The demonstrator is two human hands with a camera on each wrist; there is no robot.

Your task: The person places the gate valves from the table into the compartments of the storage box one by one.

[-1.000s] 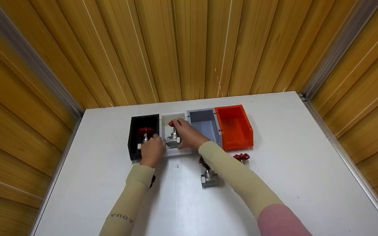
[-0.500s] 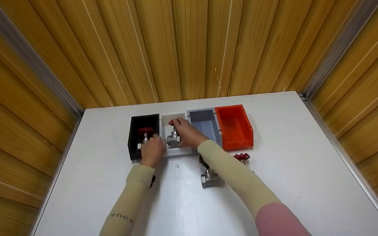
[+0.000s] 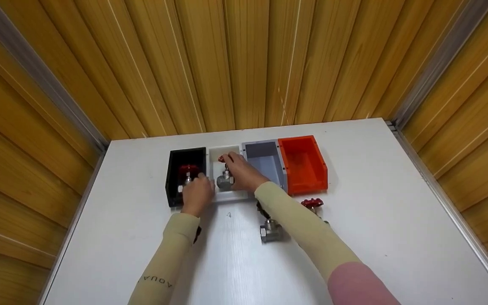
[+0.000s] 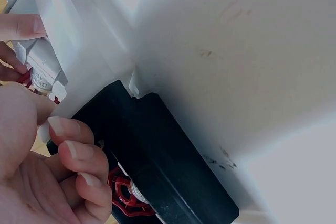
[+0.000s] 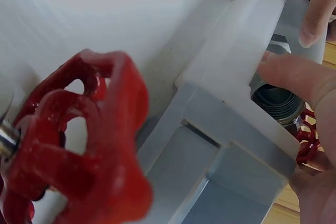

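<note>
My right hand (image 3: 244, 171) holds a metal valve with a red handwheel (image 3: 225, 181) inside the white bin (image 3: 229, 196). Its thumb (image 5: 289, 74) lies by the threaded opening in the right wrist view, with fingers near the handwheel. My left hand (image 3: 197, 192) is at the adjoining walls of the black bin (image 3: 168, 182) and white bin, fingers curled on the black side and thumb on the white side; the exact contact is partly hidden. Another red-wheeled valve (image 3: 188, 174) stands in the black bin, partly behind the left hand.
A grey bin (image 3: 265, 169) and an orange bin (image 3: 305, 167) continue the row to the right. In front of them, a valve (image 3: 271, 232) and a red handwheel (image 3: 312, 203) show on the white table (image 3: 227, 271), partly covered by my right sleeve. Wood-patterned panels (image 3: 244, 63) stand behind.
The valve in my right hand has shifted very slightly to the right and turned a little within the white bin. My left hand keeps its place at the bin walls.
</note>
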